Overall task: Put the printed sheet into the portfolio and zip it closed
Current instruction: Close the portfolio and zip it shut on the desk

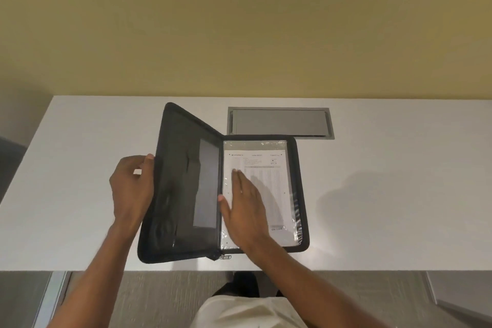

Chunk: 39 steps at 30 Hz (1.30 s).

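A black zip portfolio (pixel 186 184) lies open near the front edge of the white desk (pixel 386 181). Its left cover is lifted and tilted up, and my left hand (pixel 131 189) grips that cover's outer edge. The printed sheet (pixel 269 168), inside a clear plastic sleeve, lies flat on the portfolio's right half. My right hand (pixel 243 208) rests flat on the sheet with fingers stretched out, holding nothing. The zipper pull (pixel 225 256) hangs at the bottom of the spine, and the zip is undone.
A grey cable hatch (pixel 279 122) is set into the desk just behind the portfolio. The desk meets a yellow wall (pixel 239 21) at the back. Its front edge runs close below the portfolio, with carpet and my lap beyond.
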Tool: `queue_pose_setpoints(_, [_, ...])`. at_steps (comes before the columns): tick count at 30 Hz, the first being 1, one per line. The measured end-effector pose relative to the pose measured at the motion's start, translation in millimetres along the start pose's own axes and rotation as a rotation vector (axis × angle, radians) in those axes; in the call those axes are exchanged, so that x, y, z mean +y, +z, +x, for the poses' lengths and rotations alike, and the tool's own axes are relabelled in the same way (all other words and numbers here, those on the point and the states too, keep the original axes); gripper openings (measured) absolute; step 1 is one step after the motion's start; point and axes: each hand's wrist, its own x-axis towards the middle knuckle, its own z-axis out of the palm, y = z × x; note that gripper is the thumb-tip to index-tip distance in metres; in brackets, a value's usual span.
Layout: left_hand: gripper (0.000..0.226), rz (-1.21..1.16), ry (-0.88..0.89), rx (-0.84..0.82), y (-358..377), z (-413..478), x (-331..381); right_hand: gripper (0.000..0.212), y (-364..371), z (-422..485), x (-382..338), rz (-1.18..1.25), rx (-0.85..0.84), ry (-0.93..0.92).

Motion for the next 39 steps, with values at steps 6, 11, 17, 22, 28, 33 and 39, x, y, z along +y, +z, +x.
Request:
queue_pose_setpoints(6, [0.032, -0.282, 0.084, -0.216, 26.0, -27.2, 36.4, 0.070, -39.2, 4.0, -72.5, 0.215, 0.034, -0.100])
queue_pose_setpoints(11, [0.035, -0.315, 0.186, -0.461, 60.0, -53.9, 34.9, 0.062, -59.6, 1.0, -59.0, 0.201, 0.072, -0.080])
queue_pose_setpoints(17, [0.048, 0.034, 0.329, -0.723, 104.0, -67.9, -10.1, 0.064, -79.3, -2.6, 6.4, 0.300, 0.104, 0.072])
queue_pose_setpoints(22, [0.058, 0.238, 0.372, -0.819, 133.0, -81.1, -48.4, 0.067, -83.9, 1.2, 64.3, 0.269, 0.141, 0.291])
queue_pose_setpoints(28, [0.073, 0.359, 0.340, -0.811, 167.6, -101.3, -55.1, 0.063, -73.5, 9.5, 110.9, 0.247, 0.094, 0.395])
queue_pose_setpoints(33, [0.074, 0.562, 0.357, -0.754, 184.9, -113.2, -46.5, 0.065, -57.1, 14.2, 141.8, 0.145, -0.006, 0.425])
queue_pose_setpoints(39, [0.074, 0.762, 0.334, -0.752, 199.3, -123.3, -38.2, 0.072, -31.9, 12.9, 169.0, 0.020, -0.133, 0.423])
